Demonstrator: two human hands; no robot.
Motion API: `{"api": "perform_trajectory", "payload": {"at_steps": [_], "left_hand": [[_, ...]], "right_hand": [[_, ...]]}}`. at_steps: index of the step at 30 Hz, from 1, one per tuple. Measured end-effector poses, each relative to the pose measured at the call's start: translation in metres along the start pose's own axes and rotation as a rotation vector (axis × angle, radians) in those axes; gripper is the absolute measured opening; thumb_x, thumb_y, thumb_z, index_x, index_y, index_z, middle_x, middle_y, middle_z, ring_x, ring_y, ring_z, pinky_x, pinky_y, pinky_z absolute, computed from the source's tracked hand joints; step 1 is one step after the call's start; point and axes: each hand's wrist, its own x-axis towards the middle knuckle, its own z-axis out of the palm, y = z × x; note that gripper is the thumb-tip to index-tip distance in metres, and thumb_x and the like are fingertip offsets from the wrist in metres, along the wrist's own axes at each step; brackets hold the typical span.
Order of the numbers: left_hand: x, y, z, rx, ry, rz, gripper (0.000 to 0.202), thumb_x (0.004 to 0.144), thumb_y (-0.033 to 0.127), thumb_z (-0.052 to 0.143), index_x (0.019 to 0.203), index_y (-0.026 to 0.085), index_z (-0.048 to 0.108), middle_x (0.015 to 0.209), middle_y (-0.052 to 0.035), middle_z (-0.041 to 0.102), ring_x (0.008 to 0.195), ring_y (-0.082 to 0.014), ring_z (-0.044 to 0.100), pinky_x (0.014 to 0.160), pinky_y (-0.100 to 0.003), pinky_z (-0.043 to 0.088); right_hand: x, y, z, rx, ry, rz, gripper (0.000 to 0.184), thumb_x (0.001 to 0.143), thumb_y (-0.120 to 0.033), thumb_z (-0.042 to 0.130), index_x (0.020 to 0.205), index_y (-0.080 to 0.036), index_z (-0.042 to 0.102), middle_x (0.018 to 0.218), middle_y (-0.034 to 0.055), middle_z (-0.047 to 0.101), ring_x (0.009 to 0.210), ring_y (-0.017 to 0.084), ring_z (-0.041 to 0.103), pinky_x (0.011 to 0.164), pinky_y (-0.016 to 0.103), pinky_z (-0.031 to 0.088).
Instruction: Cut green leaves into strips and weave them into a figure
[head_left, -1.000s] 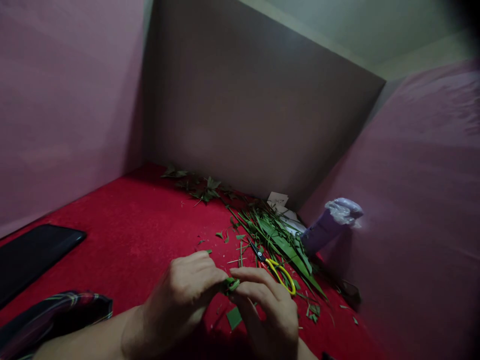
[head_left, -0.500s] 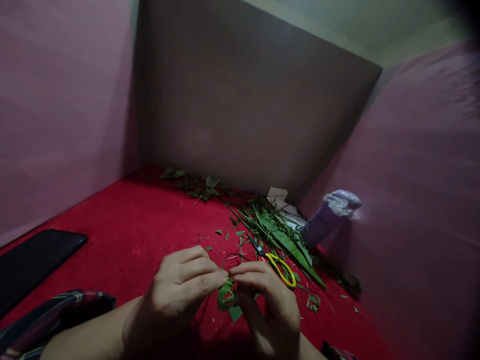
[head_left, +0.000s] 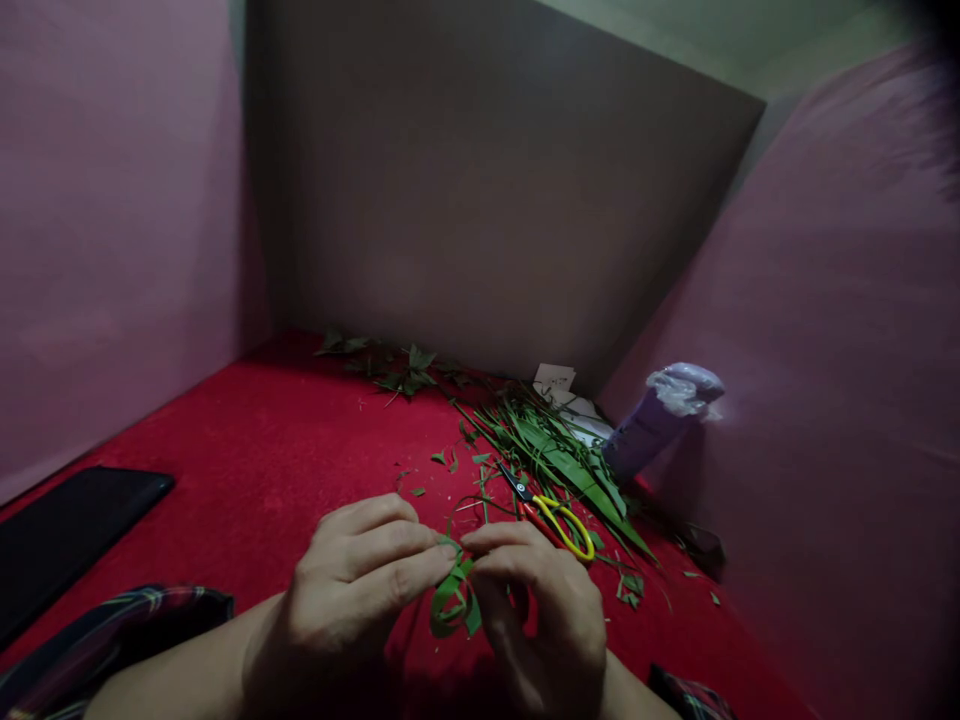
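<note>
Between my two hands is a green leaf strip (head_left: 448,608), bent into a small loop. My left hand (head_left: 367,570) is closed, its thumb and fingers pinching the top of the strip. Beside it, my right hand (head_left: 536,600) has its fingers curled together at the strip's other side; its thumb is partly hidden. A thin stem arcs up behind the fingertips. Just beyond my right hand lie scissors (head_left: 551,515) with yellow and red handles and dark blades, resting against cut leaves.
A heap of long green leaves (head_left: 562,460) spreads toward the back right. Leafy sprigs (head_left: 412,375) lie along the back wall. White papers (head_left: 555,380) and a purple plastic-topped package (head_left: 660,420) stand behind the heap. At left lies a black flat device (head_left: 82,540) on red cloth (head_left: 285,440).
The green loop hangs slightly lower and to the left, showing more of its curl. My right hand has shifted a little; the left keeps its pinch.
</note>
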Motion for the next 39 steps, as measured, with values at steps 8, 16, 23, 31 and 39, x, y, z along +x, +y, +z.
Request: {"api": "perform_trajectory", "payload": {"at_steps": [8, 16, 23, 31, 39], "left_hand": [[0.002, 0.001, 0.001, 0.001, -0.004, 0.004, 0.014, 0.079, 0.012, 0.056, 0.091, 0.014, 0.063, 0.068, -0.0064, 0.069, 0.059, -0.0136, 0.057, 0.050, -0.025, 0.048], [0.000, 0.000, 0.003, -0.034, -0.050, -0.026, 0.016, 0.080, 0.012, 0.054, 0.093, 0.014, 0.064, 0.069, -0.0067, 0.069, 0.061, -0.0141, 0.057, 0.052, -0.025, 0.048], [0.002, 0.000, 0.001, -0.020, -0.053, 0.001, 0.016, 0.083, 0.014, 0.051, 0.092, 0.015, 0.064, 0.068, -0.0065, 0.069, 0.060, -0.0140, 0.058, 0.053, -0.026, 0.049], [-0.002, -0.001, 0.003, -0.027, -0.044, -0.020, 0.016, 0.082, 0.013, 0.052, 0.093, 0.015, 0.063, 0.070, -0.0065, 0.069, 0.061, -0.0141, 0.057, 0.052, -0.026, 0.048], [-0.002, -0.001, 0.004, -0.039, -0.050, -0.001, 0.014, 0.081, 0.012, 0.053, 0.091, 0.013, 0.064, 0.066, -0.0071, 0.068, 0.060, -0.0141, 0.055, 0.052, -0.025, 0.046]], "right_hand": [[0.005, -0.005, -0.004, 0.273, -0.117, 0.446, 0.015, 0.086, -0.026, 0.047, 0.083, -0.016, 0.057, 0.065, 0.0016, 0.055, 0.055, 0.011, 0.050, 0.049, 0.022, 0.039], [0.013, 0.003, -0.005, 0.713, -0.176, 0.800, 0.025, 0.073, -0.035, 0.066, 0.067, -0.014, 0.055, 0.056, -0.0038, 0.048, 0.050, 0.006, 0.038, 0.046, 0.019, 0.029], [0.013, 0.009, -0.004, 0.957, -0.162, 0.959, 0.023, 0.067, -0.027, 0.074, 0.067, -0.013, 0.055, 0.054, -0.0048, 0.052, 0.042, 0.003, 0.038, 0.041, 0.015, 0.028], [0.013, 0.012, -0.005, 0.989, -0.236, 1.031, 0.026, 0.061, -0.028, 0.078, 0.068, -0.011, 0.059, 0.047, -0.0061, 0.052, 0.033, 0.001, 0.035, 0.032, 0.013, 0.024], [0.013, 0.010, -0.005, 0.969, -0.265, 0.944, 0.024, 0.064, -0.026, 0.075, 0.065, -0.012, 0.056, 0.049, -0.0055, 0.050, 0.038, 0.002, 0.036, 0.037, 0.015, 0.026]]}}
